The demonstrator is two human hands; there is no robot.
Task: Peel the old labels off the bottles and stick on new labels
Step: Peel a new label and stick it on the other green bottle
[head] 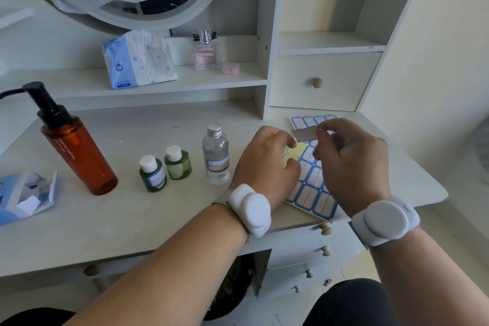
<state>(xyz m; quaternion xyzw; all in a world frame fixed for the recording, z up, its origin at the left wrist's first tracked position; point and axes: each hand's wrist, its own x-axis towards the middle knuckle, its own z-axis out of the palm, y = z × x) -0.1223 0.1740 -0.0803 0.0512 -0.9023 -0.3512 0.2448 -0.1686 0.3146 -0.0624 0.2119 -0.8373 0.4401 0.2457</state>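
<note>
Nearest, on the pale matte counter (158,219): glossy label sheet (312,190), blue-bordered oblongs, long axis running away from the viewer. Pressing it flat, left hand (264,164), fingers curled onto the bared yellow backing. Just above, right hand (352,159) pinching a peeled label (304,133), long axis left-right. Left of the hands: clear cylindrical bottle (215,156), labelled; two squat green bottles (165,168); farther left, tall amber pump bottle (76,145).

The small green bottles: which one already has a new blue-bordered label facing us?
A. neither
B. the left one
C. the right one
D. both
B: the left green bottle shows a blue-bordered label on its front, while the right green bottle shows none on its visible side.
</note>
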